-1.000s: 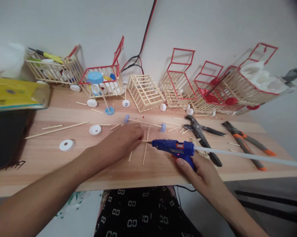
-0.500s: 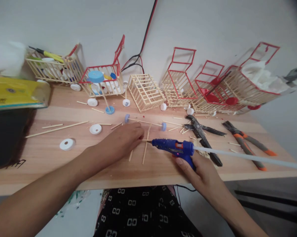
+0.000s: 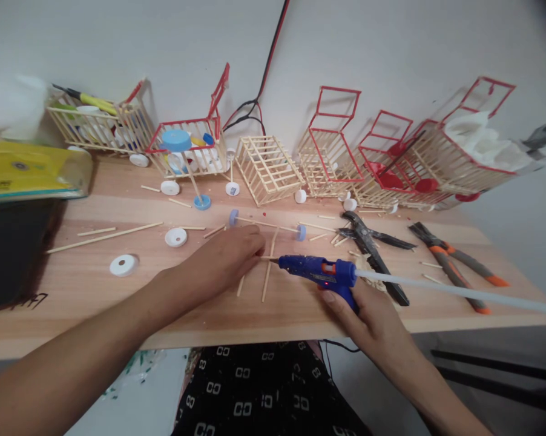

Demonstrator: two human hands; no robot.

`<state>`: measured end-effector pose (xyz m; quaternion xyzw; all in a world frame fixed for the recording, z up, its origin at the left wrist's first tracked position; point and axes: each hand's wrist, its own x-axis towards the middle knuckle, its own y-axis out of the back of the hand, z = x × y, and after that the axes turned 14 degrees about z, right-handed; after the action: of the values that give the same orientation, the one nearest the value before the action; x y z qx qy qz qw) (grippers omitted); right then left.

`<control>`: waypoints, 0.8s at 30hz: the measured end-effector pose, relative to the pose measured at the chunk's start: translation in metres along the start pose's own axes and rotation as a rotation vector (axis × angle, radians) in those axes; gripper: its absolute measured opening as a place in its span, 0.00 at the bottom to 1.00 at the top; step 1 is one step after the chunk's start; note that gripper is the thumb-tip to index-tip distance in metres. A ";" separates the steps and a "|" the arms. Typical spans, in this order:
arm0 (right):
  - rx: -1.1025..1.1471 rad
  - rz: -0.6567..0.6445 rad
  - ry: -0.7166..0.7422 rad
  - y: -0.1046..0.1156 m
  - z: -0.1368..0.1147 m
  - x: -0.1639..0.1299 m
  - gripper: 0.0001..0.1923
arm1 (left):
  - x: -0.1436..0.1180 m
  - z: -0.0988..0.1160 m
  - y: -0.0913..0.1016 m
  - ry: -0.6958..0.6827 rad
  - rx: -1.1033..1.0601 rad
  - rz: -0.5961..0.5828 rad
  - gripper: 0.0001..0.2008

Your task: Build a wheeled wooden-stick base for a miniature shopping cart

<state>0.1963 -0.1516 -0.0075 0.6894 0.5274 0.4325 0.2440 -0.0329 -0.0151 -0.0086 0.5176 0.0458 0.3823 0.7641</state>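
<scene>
Landmark: blue glue gun [image 3: 321,274], lying nearly level just above the desk [image 3: 118,303], nozzle pointing left, a small red light on its body.
Right hand [image 3: 368,321]: grip wrapped round the gun's handle from below, thumb up against the body; clamped on the gun.
Glue stick [image 3: 454,290]: white rod running out of the back of the gun, off to the right past the desk edge.
Left hand [image 3: 223,260]: left of the nozzle, palm down on the desk, fingers drawn together over the end of a thin wooden stick [image 3: 267,278]; what the fingertips pinch is hidden, so I cannot tell if the grip is clamped.
Stick: lies on the desk right at the nozzle tip, crossing under it, one end toward the desk's front edge.
Axle piece [image 3: 266,224]: behind the nozzle, a stick with a pale blue cap at each end, flat on the desk.
Black cutters [image 3: 368,242]: just behind and right of the gun.
Orange-handled pliers [image 3: 454,263]: farther right of the gun, beyond the cutters.
White caps [image 3: 123,265]: well left of the gun, past the left hand, loose among scattered sticks.
Stick carts [image 3: 266,168]: row along the wall, well behind the gun; several with red frames.
Yellow pack [image 3: 28,171]: far left of the gun, at the desk's end.
</scene>
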 end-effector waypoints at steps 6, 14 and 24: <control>-0.019 0.011 0.011 -0.001 0.000 0.000 0.13 | -0.001 -0.001 -0.001 0.003 -0.004 0.004 0.08; -0.028 0.021 0.031 -0.004 0.003 -0.001 0.13 | 0.000 0.000 0.001 0.011 0.003 -0.018 0.08; -0.052 0.064 0.100 -0.003 0.002 -0.001 0.11 | 0.001 0.000 0.001 0.009 0.007 -0.017 0.07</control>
<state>0.1967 -0.1512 -0.0108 0.6769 0.5051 0.4876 0.2213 -0.0325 -0.0144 -0.0070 0.5182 0.0549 0.3778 0.7653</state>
